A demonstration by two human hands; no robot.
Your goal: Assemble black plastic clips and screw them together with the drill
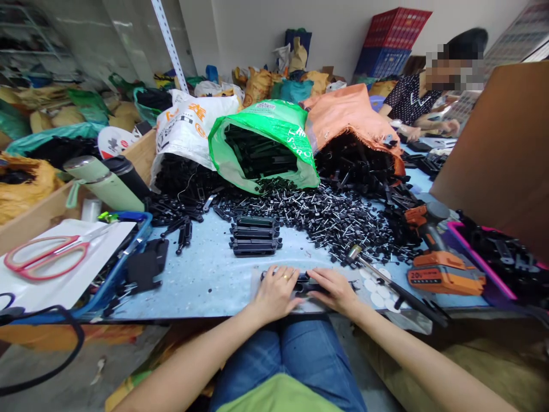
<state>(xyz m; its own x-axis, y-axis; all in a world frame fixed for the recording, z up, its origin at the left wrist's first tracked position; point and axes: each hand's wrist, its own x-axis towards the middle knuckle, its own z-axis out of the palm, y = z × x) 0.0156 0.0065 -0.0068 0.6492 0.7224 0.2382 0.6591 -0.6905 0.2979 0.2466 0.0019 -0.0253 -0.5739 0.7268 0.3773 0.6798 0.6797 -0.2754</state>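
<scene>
At the table's front edge, my left hand (277,293) and my right hand (333,290) grip a long black plastic part (303,281) between them. It lies flat, and the fingers cover much of it. My left hand wears a ring, its fingers bent over the part's left end; my right hand is on the right portion. Just beyond them, several similar black plastic parts (255,236) lie side by side in a stack. A heap of small black-headed metal pins (338,220) spreads behind. To the right of my right hand rests a hammer (386,280) beside white round discs (377,298).
An orange cordless drill (446,272) stands at right, near a pink-rimmed bin (480,260). White (189,126), green (266,123) and orange (347,111) sacks spill black parts at the back. Scissors (47,254) lie over a blue basket (143,226) at left. A co-worker (414,106) sits far right.
</scene>
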